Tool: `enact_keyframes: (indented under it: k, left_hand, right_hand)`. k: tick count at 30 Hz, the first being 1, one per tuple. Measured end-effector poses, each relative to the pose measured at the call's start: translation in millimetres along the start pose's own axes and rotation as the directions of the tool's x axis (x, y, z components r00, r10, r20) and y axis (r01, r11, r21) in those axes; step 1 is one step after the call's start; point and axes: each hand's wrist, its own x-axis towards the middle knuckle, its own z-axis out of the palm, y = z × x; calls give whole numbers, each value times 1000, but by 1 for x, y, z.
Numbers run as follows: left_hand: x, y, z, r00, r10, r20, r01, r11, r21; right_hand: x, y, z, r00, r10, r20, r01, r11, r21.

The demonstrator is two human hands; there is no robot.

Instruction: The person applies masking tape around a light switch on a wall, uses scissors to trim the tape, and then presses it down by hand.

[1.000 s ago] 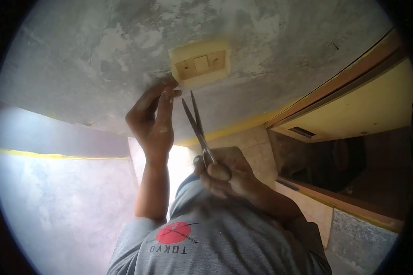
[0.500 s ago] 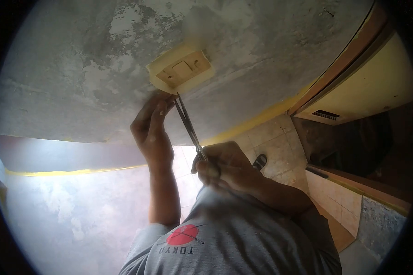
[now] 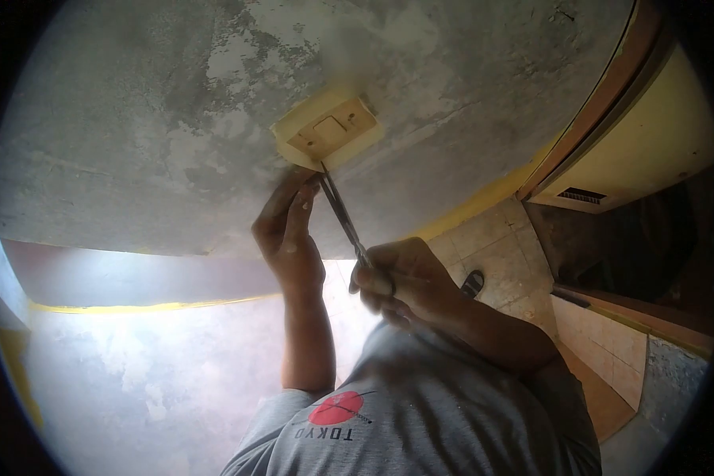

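On the grey wall a light switch [image 3: 331,129] sits in a cream plate, bordered by pale yellowish masking tape [image 3: 289,153]. My left hand [image 3: 288,226] reaches up from below, its fingertips pinched together at the tape's lower edge; what lies between them is mostly hidden. In my right hand [image 3: 401,278] is a pair of scissors [image 3: 343,213], with fingers wrapped around the handles. The blades point up, nearly closed, and their tips meet the tape's lower edge beside my left fingertips.
The patchy wall [image 3: 174,159] fills the upper view. A brown door frame [image 3: 587,103] and a cream door panel with a vent [image 3: 581,195] stand at right. Below lies a tiled floor [image 3: 496,238], where a sandaled foot [image 3: 473,283] shows.
The scissor blades have come closer together at the tape's edge. The whole view has shifted slightly, with wall and hands appearing further right. Both hands keep about the same pose.
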Motion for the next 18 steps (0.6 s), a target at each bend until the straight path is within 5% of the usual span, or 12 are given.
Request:
enact_keyframes:
  k: [13,18]
  left_hand:
    - [-5,8,8,986,165,26,-167,960,223]
    - [-5,4,5,994,104,19,-105,982,157]
  right_hand:
    - [1,-3,4,999,-37,-31,34,995,-95]
    - [2,-4,4,998,-54,-38,49,992,-117]
